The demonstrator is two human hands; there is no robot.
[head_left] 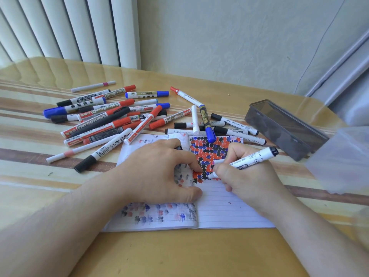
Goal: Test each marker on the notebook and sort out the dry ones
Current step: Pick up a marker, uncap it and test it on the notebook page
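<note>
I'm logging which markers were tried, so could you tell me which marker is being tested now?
The white black-capped marker gripped in the right hand, its tip on the notebook page. All the others lie loose on the table.

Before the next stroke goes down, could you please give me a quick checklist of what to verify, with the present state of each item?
1. Marker held in a writing grip: ok. The right hand grips the white marker.
2. Marker uncapped: ok. A black cap sits on its rear end, and the tip end points at the page.
3. Notebook held steady: ok. The left hand presses on the left page of the notebook.
4. Free space for a test mark: ok. Blank lines lie below the coloured patch.
5. Tip touching paper: cannot tell; the fingers hide it.
6. Place for dry ones: cannot tell. The dark box stands to the right, its use unclear.
</note>
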